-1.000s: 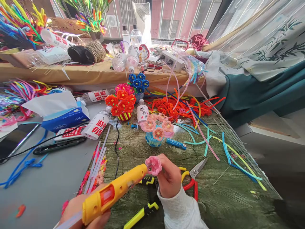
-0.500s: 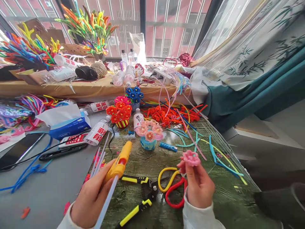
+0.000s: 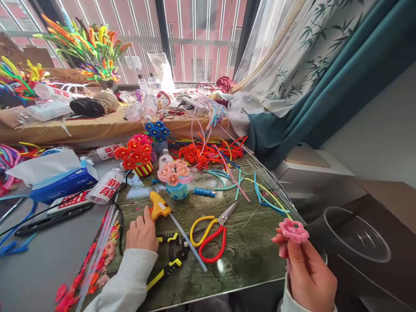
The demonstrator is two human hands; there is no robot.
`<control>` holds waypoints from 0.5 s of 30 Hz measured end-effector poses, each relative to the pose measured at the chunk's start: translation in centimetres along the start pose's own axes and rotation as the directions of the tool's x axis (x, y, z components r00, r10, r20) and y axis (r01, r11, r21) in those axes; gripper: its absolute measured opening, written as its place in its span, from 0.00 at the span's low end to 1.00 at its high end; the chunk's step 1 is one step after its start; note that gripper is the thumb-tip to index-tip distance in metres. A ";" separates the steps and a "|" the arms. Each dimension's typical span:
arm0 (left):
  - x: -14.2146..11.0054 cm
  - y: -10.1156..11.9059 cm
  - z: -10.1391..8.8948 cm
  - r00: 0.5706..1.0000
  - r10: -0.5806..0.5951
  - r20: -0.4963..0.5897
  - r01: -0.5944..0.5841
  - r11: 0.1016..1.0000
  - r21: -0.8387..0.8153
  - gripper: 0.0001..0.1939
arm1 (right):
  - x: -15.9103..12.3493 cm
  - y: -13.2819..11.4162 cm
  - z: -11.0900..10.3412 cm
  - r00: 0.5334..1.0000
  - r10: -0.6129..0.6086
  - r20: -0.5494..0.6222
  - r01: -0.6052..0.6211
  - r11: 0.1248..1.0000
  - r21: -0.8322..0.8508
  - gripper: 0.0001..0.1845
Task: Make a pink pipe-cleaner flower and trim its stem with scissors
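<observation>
My left hand (image 3: 141,232) is closed at the handle of a yellow hot glue gun (image 3: 159,206), which is down at the tabletop with its nozzle pointing away. A long translucent glue stick (image 3: 188,242) juts from its back over the pliers (image 3: 175,251) and beside the scissors (image 3: 212,236). Out to the right, past the table edge, my right hand (image 3: 307,271) pinches a pink fuzzy flower (image 3: 294,230) between thumb and fingers, its face turned up. A small blue pot of pale pink flowers (image 3: 177,190) stands beyond the glue gun.
Red flowers in a striped pot (image 3: 143,169), blue flowers (image 3: 157,132) and a bottle (image 3: 165,158) stand behind. Pipe cleaners (image 3: 224,180) lie at the right. A blue tissue pack (image 3: 63,184) and another bottle (image 3: 106,185) are left. A clear bin (image 3: 357,234) stands beyond the table's right edge.
My left hand has lowered the glue gun from mid-air to the tabletop, its nozzle now pointing away. My right hand has moved right with the pink flower. The view has swung right.
</observation>
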State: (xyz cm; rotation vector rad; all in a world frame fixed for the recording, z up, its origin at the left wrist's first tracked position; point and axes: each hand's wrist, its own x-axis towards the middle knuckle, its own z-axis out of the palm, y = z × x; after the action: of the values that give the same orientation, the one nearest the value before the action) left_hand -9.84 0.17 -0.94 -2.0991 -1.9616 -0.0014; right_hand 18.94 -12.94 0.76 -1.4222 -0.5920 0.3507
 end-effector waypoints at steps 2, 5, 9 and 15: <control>-0.4 -0.2 -1.2 1.000 0.013 0.009 -0.013 0.999 0.034 0.22 | 0.1 -0.1 -0.9 0.998 -0.022 -0.054 0.021 1.000 -0.003 0.21; -1.2 0.2 -5.0 0.996 0.085 0.024 -0.087 0.993 0.076 0.22 | 0.6 -0.5 -2.0 0.985 -0.083 -0.152 0.085 0.996 0.007 0.20; -1.6 6.5 -12.2 0.858 0.490 0.153 -0.469 0.869 -0.156 0.15 | 1.3 -1.4 -2.2 0.944 -0.159 -0.290 0.182 0.982 0.057 0.18; 1.4 22.2 -14.4 0.475 0.852 0.220 -0.703 0.518 -0.487 0.09 | 1.2 -1.9 -1.6 0.909 -0.201 -0.366 0.256 0.961 0.108 0.16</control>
State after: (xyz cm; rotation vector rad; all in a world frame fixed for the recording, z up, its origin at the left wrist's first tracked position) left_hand 14.63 -2.38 8.92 -3.3103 -0.9300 0.3829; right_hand 20.57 -13.79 2.72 -1.2126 -0.4209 -0.0490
